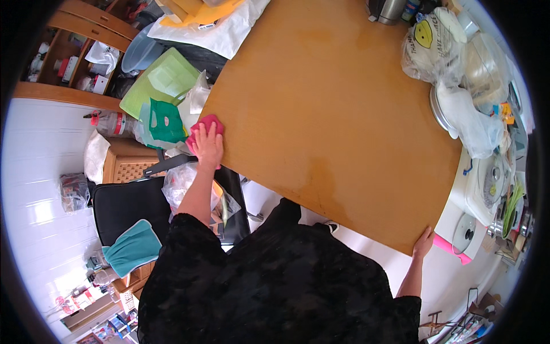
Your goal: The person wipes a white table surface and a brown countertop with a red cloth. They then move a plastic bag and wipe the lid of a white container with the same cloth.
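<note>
A pink cloth (219,124) is bunched at the left edge of a brown wooden tabletop (343,99). My left hand (208,144) lies over the cloth with the fingers spread, pressing it against the edge. Damp-looking darker patches mark the tabletop towards my body. At the tabletop's near right corner, my right hand (423,243) rests on the edge with its fingers along the rim. Its palm and thumb side are partly hidden.
Left of the table stand a black office chair (129,206) with a teal cloth (135,247), a green bag (165,120) and a light-green board (161,81). Plastic-bagged items (434,47) and a steel kettle (389,10) line the far right. A glass lid (464,234) lies near my right hand.
</note>
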A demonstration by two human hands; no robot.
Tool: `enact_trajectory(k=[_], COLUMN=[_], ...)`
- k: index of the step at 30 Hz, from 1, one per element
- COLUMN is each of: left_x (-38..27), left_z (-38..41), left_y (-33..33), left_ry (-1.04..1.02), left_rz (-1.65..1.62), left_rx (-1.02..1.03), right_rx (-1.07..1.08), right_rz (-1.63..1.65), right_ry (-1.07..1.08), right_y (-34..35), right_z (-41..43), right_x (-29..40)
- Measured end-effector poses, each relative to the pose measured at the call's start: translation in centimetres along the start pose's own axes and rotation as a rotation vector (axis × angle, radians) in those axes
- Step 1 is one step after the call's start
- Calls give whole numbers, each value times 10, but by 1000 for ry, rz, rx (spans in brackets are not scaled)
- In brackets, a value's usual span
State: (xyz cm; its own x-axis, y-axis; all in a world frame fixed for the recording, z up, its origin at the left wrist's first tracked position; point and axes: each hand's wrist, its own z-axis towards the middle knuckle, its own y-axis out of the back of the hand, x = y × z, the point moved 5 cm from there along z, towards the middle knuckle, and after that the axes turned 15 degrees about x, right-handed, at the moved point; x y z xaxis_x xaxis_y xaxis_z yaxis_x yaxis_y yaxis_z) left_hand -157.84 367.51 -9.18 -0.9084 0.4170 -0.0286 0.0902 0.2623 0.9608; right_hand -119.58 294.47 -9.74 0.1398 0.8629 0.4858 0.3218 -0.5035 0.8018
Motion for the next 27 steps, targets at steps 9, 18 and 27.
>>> enact_trajectory(k=[9,18,27], left_x=[-39,-85,-156], left_z=[12,-81,92], left_y=[20,4,47], left_ry=[-77,-504,-600], left_rz=[46,38,58], left_rx=[37,200,29], right_rx=[2,65,-560], right_rz=[77,-60,-180], right_ry=[51,-65,-566], right_y=[-3,0,-46], right_z=[3,-2,-85], right_x=[-5,11,5])
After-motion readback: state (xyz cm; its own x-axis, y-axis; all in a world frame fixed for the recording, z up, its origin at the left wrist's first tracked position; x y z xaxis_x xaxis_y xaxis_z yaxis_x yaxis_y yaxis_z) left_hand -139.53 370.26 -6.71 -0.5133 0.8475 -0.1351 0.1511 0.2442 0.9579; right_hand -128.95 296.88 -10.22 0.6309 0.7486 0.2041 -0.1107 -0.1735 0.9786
